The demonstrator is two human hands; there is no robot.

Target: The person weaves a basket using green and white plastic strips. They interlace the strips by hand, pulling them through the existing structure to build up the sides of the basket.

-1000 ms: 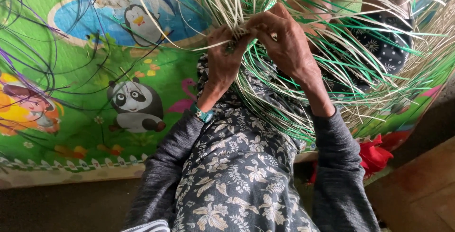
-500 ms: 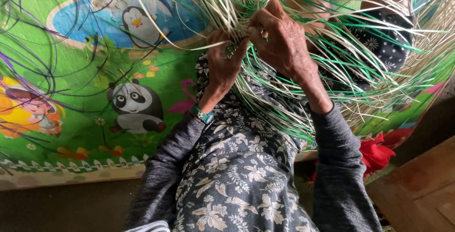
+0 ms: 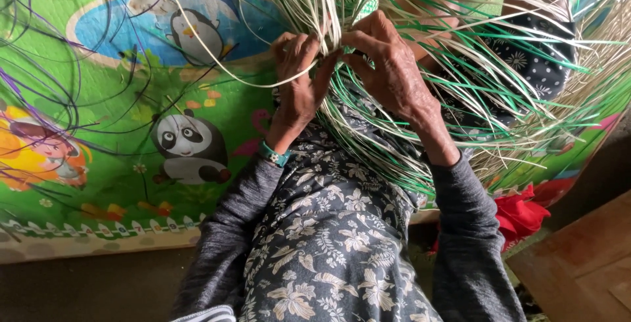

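Observation:
My left hand (image 3: 299, 82) and my right hand (image 3: 388, 66) meet in front of me, both gripping thin white and green weaving strips (image 3: 368, 131). The strips fan out from a partly woven piece (image 3: 358, 10) just above my fingers and drape down over my lap. My left fingers pinch a few white strips at the woven edge. My right hand curls over the same spot, thumb towards the left hand. A teal band (image 3: 275, 156) sits on my left wrist. My floral-patterned lap (image 3: 328, 250) is below.
A bright green play mat (image 3: 131, 131) with a panda (image 3: 187, 148) and a penguin (image 3: 194, 33) covers the floor at left. Loose dark and purple strips (image 3: 46, 66) lie across it. A red cloth (image 3: 519, 213) is at right, beside brown floor (image 3: 578, 256).
Both hands have shifted slightly upward along the woven edge, fingers working the strips. The hold on the strips stays the same.

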